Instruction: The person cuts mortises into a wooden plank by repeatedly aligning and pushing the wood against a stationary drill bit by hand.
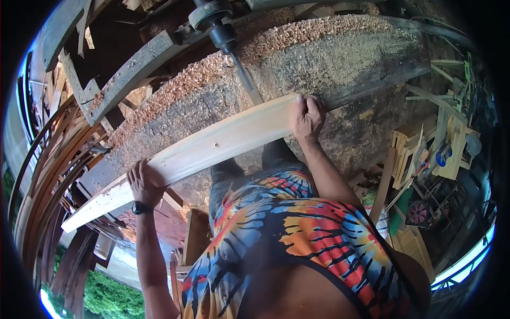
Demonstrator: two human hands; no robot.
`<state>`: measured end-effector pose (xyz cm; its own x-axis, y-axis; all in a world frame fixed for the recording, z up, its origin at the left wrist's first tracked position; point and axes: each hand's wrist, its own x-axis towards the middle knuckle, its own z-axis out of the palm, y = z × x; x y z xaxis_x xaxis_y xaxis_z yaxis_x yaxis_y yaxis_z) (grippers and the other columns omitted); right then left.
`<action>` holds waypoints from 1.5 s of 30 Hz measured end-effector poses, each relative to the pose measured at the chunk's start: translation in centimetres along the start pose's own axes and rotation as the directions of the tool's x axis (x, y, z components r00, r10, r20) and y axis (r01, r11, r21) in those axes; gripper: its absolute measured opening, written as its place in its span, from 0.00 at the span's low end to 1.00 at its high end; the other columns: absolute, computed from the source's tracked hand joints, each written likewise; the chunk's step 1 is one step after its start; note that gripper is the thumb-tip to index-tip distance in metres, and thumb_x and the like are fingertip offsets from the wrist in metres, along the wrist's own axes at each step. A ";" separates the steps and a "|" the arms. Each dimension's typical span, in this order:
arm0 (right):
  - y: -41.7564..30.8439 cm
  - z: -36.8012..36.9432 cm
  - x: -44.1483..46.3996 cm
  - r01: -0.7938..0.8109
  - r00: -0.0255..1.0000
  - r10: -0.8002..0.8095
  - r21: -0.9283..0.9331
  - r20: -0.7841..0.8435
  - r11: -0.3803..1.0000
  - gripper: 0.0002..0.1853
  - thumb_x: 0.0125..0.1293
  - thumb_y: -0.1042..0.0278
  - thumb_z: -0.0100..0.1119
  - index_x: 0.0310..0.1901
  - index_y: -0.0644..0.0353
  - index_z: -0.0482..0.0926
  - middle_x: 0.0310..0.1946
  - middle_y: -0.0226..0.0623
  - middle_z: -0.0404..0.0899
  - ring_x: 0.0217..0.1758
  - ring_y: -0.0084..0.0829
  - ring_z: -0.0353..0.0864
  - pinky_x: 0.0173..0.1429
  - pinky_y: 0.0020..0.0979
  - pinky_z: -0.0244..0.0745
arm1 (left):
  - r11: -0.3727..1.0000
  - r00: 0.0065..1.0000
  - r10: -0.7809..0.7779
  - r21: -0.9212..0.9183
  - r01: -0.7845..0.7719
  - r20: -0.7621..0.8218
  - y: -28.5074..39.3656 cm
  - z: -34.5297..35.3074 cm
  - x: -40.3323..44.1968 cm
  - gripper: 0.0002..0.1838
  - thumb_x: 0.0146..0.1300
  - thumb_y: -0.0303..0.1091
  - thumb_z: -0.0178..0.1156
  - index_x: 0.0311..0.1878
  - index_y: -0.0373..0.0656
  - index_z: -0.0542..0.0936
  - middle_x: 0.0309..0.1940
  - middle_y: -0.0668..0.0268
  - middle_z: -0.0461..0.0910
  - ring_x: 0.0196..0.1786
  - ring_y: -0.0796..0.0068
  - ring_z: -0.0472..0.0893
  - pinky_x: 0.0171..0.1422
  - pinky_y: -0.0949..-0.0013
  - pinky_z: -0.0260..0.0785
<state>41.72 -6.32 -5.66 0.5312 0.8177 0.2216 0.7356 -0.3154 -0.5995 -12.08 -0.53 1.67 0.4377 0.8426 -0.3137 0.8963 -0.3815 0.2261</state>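
Note:
A long pale wooden board point(215, 139) lies slantwise across in front of my body, with a small round spot near its middle. My left hand point(144, 183), with a dark watch at the wrist, is closed over the board toward its left end. At the right end, my right hand point(308, 118) grips the board, fingers curled over the edge. Beyond the board's far edge, a drill bit point(244, 76) hangs from a dark chuck point(223, 38). Its tip comes down close to that edge; whether it touches the wood I cannot tell.
Wood shavings point(196, 72) are heaped along the far side of the worn worktable point(361, 80). A grey beam point(135, 72) stands at the upper left. Curved wooden strips point(45, 165) are stacked on the left. Offcuts point(406, 154) and a small fan-like item point(418, 212) lie at right.

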 end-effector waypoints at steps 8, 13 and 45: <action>0.0 1.0 1.2 -0.146 0.988 0.143 0.045 0.063 0.988 0.13 0.80 0.60 0.70 0.41 0.62 0.88 0.41 0.44 0.90 0.46 0.49 0.88 0.53 0.47 0.82 | 1.000 0.999 -0.008 0.014 0.009 -0.041 0.6 -0.7 1.3 0.58 0.38 0.38 0.89 0.77 0.44 0.72 0.70 0.51 0.79 0.72 0.42 0.76 0.81 0.36 0.64; 0.0 1.2 2.9 -0.224 0.973 0.217 0.088 0.075 0.971 0.14 0.81 0.58 0.69 0.41 0.61 0.88 0.39 0.44 0.88 0.44 0.48 0.88 0.50 0.45 0.82 | 1.000 0.998 -0.013 0.006 0.014 -0.057 1.1 -0.5 1.9 0.58 0.38 0.39 0.89 0.77 0.45 0.73 0.69 0.51 0.79 0.71 0.42 0.77 0.80 0.37 0.65; -0.3 1.7 3.1 -0.231 0.959 0.228 -0.004 0.169 0.973 0.18 0.87 0.52 0.61 0.47 0.62 0.83 0.41 0.47 0.84 0.46 0.49 0.84 0.53 0.47 0.78 | 1.000 1.000 -0.011 -0.021 0.010 -0.028 -0.5 -0.7 2.3 0.52 0.41 0.30 0.79 0.77 0.45 0.74 0.69 0.51 0.80 0.70 0.42 0.77 0.81 0.40 0.66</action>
<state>42.46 -2.87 -6.13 0.6065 0.7932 -0.0541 0.5944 -0.4976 -0.6317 -11.56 1.86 1.45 0.4258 0.8570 -0.2904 0.8991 -0.3646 0.2423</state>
